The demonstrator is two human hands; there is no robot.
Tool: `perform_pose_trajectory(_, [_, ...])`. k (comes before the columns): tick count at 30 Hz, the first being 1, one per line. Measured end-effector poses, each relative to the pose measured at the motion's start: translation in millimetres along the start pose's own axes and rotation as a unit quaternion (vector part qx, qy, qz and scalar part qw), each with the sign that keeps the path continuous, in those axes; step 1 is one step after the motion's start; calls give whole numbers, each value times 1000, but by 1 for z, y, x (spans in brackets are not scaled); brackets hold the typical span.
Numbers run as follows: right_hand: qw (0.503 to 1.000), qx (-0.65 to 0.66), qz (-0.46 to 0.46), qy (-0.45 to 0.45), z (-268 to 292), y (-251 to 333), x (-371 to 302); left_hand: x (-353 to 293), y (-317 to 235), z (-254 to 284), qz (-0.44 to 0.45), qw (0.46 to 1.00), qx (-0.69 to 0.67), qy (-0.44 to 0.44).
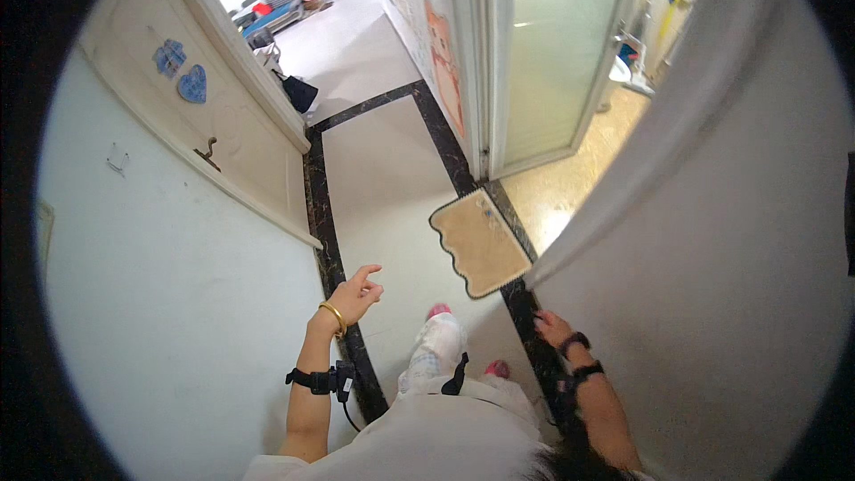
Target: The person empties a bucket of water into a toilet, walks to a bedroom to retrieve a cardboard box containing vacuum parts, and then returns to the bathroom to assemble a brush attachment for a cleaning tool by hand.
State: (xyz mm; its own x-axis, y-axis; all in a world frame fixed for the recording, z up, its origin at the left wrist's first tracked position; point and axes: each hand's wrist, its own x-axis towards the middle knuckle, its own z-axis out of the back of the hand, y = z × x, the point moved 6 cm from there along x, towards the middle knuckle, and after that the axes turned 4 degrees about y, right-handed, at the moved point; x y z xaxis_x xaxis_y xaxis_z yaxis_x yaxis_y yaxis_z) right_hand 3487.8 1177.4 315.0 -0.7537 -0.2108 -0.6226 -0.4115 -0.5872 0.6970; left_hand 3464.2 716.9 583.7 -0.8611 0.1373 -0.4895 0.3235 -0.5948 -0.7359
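Note:
My left hand (359, 295) hangs over the hallway floor on the left, held out with its fingers apart and nothing in them. A gold bangle (333, 319) circles that wrist, and a black strap with a small device (334, 380) sits on the forearm. On the right, my right hand (554, 328) hangs low beside the white wall, loosely curled, its fingers partly apart with no held object visible. It wears a dark wristband (574, 344) and a black strap (586, 372). Nearest to it lies a tan doormat (481, 245) with a wavy dark edge.
A white door (160, 80) with blue hanging ornaments stands on the left. A frosted glass door (561, 53) swings open at the right, beside a yellowish tiled room. Black bands (436, 129) border the pale floor (383, 160). A black bag (300, 93) hangs near the far doorway.

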Motion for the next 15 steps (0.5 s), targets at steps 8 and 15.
perform_pose_trajectory(8, [993,12,37,110,66,271,277,278,-62,109,6,999,22,28])
perform_pose_trajectory(15, [991,69,-113,-4,173,206,389,469,-165,181,-112,989,68,70])
